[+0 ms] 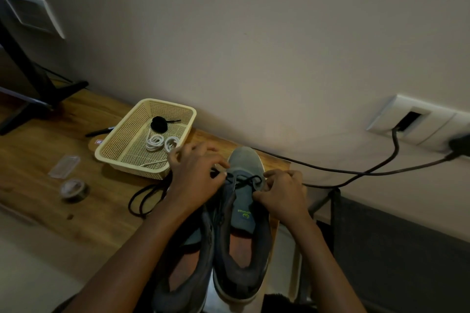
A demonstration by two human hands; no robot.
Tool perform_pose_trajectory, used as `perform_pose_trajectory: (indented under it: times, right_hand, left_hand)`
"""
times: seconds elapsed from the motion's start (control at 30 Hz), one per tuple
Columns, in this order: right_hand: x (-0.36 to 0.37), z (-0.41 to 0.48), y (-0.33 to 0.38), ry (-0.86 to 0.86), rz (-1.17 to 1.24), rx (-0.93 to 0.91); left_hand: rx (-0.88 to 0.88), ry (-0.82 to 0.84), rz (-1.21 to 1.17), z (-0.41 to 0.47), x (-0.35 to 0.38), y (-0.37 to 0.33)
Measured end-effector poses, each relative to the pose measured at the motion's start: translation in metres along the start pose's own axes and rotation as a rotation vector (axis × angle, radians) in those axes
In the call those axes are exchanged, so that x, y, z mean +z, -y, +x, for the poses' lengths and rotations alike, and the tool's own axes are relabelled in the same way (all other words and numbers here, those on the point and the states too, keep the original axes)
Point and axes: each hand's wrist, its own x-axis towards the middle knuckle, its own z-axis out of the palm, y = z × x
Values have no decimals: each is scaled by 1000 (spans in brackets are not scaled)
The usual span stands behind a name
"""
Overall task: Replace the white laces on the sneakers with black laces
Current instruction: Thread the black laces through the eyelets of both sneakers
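Observation:
Two grey sneakers stand side by side at the table's near edge, toes pointing away from me. On the right sneaker (244, 201) a black lace (248, 180) crosses the eyelets near the toe. My left hand (197, 173) pinches the lace at the shoe's left side; its long tail (145, 198) loops over the table. My right hand (282, 193) pinches the lace at the right eyelets. My left forearm partly hides the left sneaker (188, 256). White laces (160, 143) lie coiled in the basket.
A cream mesh basket (122, 138) at the back also holds a rolled black lace (159, 124). A tape roll (73, 189) and a clear plastic piece (64, 166) lie to the left. Black cables (356, 173) run from wall sockets on the right. A monitor stand (38, 89) is far left.

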Motion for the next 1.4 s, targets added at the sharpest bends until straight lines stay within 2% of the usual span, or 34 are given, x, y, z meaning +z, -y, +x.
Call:
perform_pose_trajectory:
  times: [0.13, 0.3, 0.43, 0.63, 0.77, 0.97, 1.4]
  right_hand:
    - [1, 0, 0, 8, 15, 9]
    - [0, -2, 1, 34, 62, 35]
    - [-1, -3, 1, 38, 76, 39]
    - [-1, -3, 0, 49, 83, 42]
    - [2, -3, 1, 37, 78, 24]
    - [4, -2, 0, 26, 64, 18]
    - [4, -1, -1, 39, 77, 11]
  left_hand:
    - [16, 80, 91, -5, 8, -11]
    - [-13, 131, 4, -8, 12, -14]
    - [-14, 102, -33, -7, 13, -12]
    - [-104, 148, -297, -2, 7, -7]
    - [-153, 107, -282, 0, 1, -13]
    - [-171, 184, -155, -5, 3, -11]
    - [-237, 132, -389, -6, 11, -16]
